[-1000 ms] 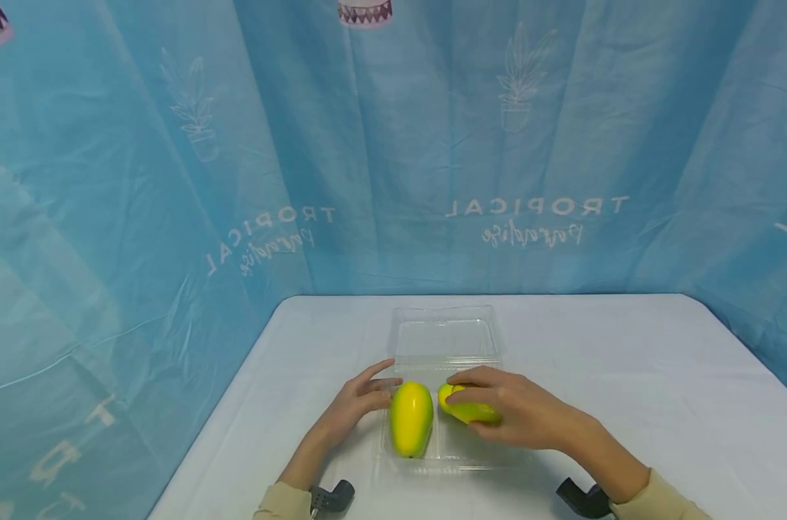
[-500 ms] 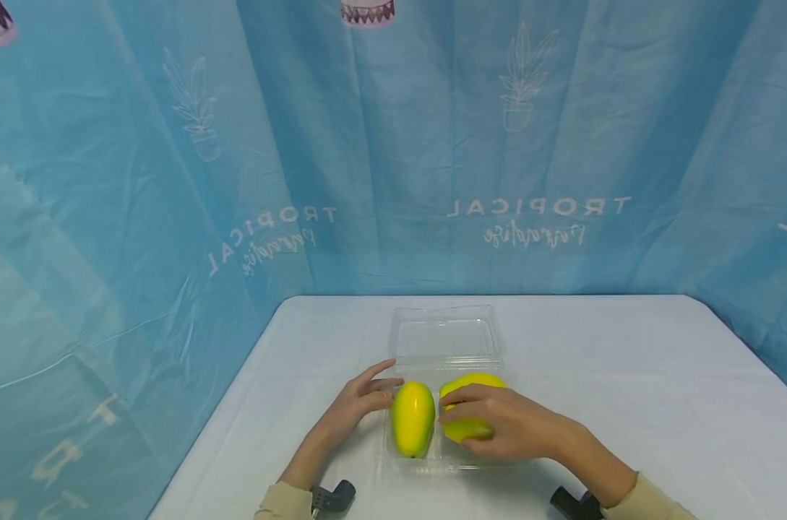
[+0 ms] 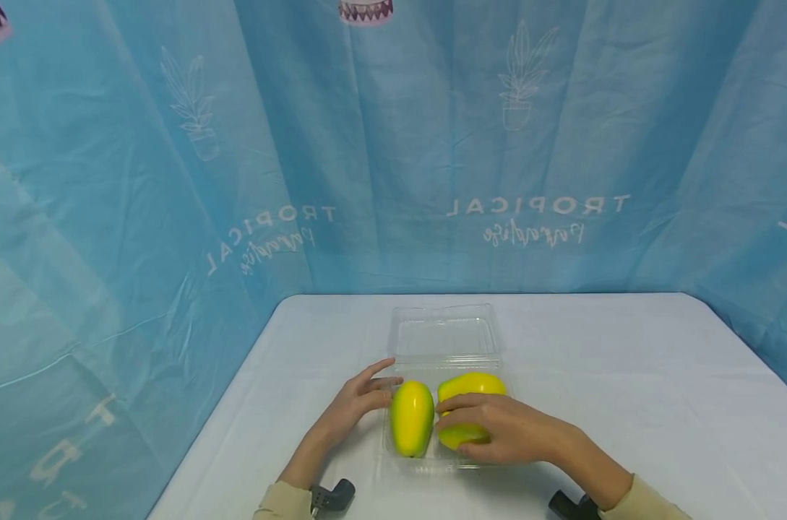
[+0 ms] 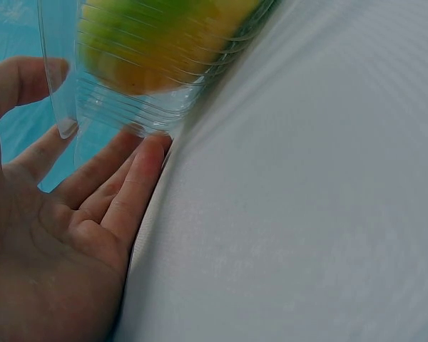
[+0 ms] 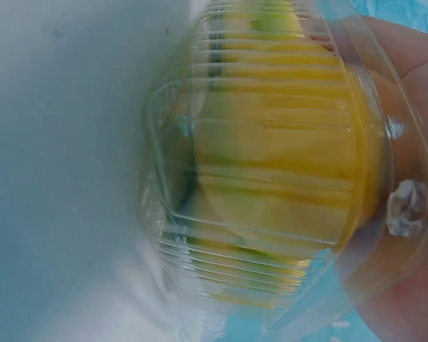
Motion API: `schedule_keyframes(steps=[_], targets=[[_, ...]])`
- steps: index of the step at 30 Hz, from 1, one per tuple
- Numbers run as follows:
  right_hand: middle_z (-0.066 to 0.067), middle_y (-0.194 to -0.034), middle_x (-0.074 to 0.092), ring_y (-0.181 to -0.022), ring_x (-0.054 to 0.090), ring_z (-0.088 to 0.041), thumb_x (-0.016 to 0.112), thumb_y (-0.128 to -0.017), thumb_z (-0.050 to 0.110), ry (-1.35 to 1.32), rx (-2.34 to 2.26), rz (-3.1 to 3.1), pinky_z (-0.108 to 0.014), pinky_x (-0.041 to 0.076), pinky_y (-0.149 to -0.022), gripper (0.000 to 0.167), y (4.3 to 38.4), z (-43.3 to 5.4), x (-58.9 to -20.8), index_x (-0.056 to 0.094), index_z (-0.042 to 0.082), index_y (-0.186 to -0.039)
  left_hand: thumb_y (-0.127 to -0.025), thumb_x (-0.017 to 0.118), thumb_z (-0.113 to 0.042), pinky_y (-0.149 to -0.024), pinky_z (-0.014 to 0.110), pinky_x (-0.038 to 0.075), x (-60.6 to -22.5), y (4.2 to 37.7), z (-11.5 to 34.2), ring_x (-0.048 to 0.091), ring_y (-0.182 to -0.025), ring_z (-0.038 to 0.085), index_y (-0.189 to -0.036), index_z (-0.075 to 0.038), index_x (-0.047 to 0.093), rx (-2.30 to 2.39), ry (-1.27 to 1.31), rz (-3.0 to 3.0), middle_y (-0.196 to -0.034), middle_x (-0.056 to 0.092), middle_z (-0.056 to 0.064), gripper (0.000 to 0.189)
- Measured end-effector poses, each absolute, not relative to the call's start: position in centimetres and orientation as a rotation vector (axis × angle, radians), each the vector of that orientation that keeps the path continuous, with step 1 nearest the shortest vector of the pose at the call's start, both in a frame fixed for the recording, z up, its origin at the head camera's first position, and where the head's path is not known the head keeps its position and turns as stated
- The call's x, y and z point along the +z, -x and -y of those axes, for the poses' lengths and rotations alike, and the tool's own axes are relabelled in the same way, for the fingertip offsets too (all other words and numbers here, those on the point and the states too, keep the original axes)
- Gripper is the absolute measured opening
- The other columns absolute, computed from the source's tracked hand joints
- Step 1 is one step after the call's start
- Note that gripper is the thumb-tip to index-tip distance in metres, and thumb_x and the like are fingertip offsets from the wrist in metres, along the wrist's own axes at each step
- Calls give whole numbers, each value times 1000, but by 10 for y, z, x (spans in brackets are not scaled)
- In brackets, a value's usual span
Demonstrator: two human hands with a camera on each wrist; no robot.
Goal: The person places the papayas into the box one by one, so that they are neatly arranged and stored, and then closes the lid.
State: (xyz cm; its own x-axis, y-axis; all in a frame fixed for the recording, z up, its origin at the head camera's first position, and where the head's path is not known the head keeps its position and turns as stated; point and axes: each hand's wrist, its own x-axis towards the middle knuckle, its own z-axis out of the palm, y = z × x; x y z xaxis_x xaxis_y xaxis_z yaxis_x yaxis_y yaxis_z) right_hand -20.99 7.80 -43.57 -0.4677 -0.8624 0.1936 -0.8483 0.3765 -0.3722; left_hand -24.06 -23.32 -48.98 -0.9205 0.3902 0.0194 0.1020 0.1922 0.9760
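Note:
A clear plastic clamshell container (image 3: 426, 466) lies open on the table, its lid (image 3: 444, 336) folded back. Inside, on the left, sits a yellow-green mango (image 3: 412, 419); a second mango (image 3: 471, 384) lies crosswise at the back right. My right hand (image 3: 506, 430) grips a third mango (image 3: 461, 435) from above, in the front right of the container. Part of that mango is hidden by the fingers. In the left wrist view, my left hand (image 4: 71, 206) touches the container's left side with extended fingers (image 4: 139, 178), the thumb near its rim.
A white cloth covers the table (image 3: 595, 361) under the container. Blue curtains (image 3: 393, 159) with printed lettering hang behind it and on both sides. Dark wrist-camera mounts (image 3: 333, 496) sit at both wrists.
My right hand has moved slightly toward me and left with its mango, lowering it into the front right. The mango at the back right now shows more fully. My left hand stays put.

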Motion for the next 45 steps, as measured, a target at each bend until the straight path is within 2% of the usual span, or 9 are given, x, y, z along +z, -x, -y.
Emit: schedule_keyframes(steps=[8, 22, 34, 45], targets=[[8, -137, 51, -125, 46, -11, 58, -97, 35, 1628, -665, -2536, -39, 43, -99, 29, 210, -77, -440, 62, 29, -125, -94, 60, -32, -102, 53, 35, -489, 240, 232, 53, -121, 22, -150, -26, 33, 1806, -476, -2225, -134, 56, 1, 63], [9, -131, 53, -120, 48, -8, 57, -97, 27, 1731, -634, -2618, -36, 43, -99, 26, 212, -71, -449, 62, 26, -123, -93, 61, -34, -102, 52, 36, -487, 239, 233, 52, -123, 20, -150, -27, 33, 1797, -462, -2243, -135, 55, -1, 65], [14, -134, 51, -123, 46, -9, 57, -96, 39, 1499, -654, -2654, -39, 43, -99, 36, 212, -77, -442, 59, 28, -130, -94, 59, -32, -102, 53, 36, -490, 242, 231, 51, -124, 20, -150, -27, 33, 1807, -469, -2237, -134, 56, 0, 62], [17, -129, 53, -120, 48, -7, 57, -96, 37, 1491, -700, -2662, -38, 43, -99, 32, 212, -80, -436, 61, 27, -126, -93, 60, -32, -101, 53, 37, -486, 237, 229, 51, -123, 21, -150, -26, 34, 1805, -441, -2253, -134, 56, 0, 63]])
